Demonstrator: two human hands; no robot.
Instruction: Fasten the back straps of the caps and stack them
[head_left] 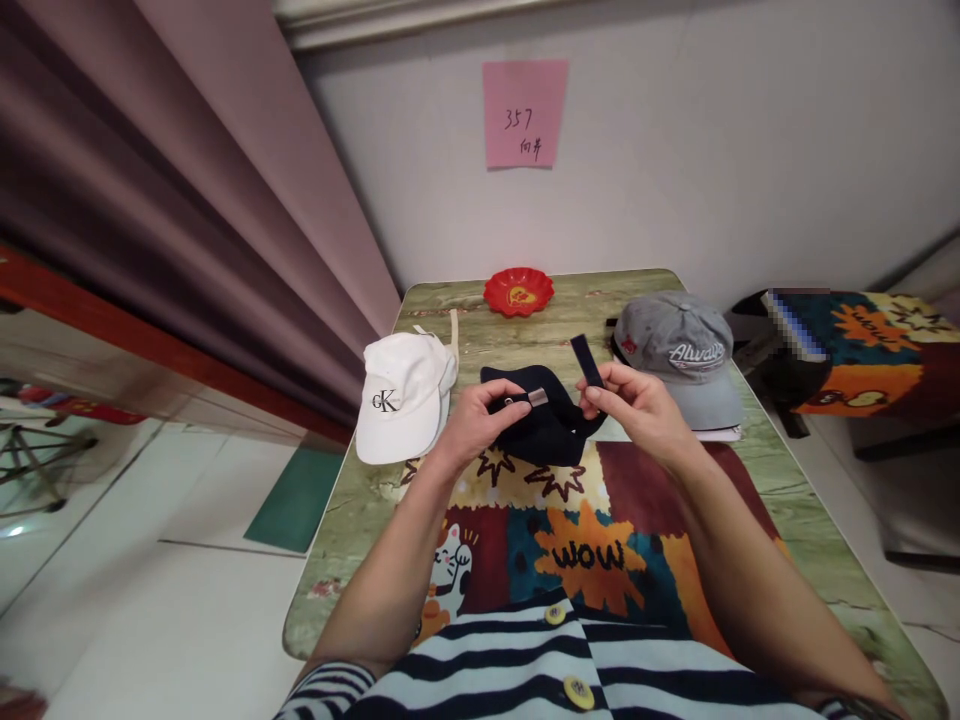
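Note:
A black cap (540, 440) is held over the middle of the table, its back strap undone. My left hand (491, 415) pinches the strap end with the metal buckle (538, 398). Between the thumb and fingers of my right hand (626, 400) is the loose dark strap (586, 360), its free end pointing up. To the left lies a white cap (405, 395) with a black letter logo and a light strap standing up behind it. A grey cap (679, 345) with white lettering sits to the right, on top of something pale.
A red scalloped dish (519, 292) stands at the table's back edge. A patterned cloth (555, 560) covers the front middle of the green table (322, 600). A pink note (525, 115) is on the wall. Right of the table is a cloth-covered seat (862, 350); a curtain (247, 180) hangs left.

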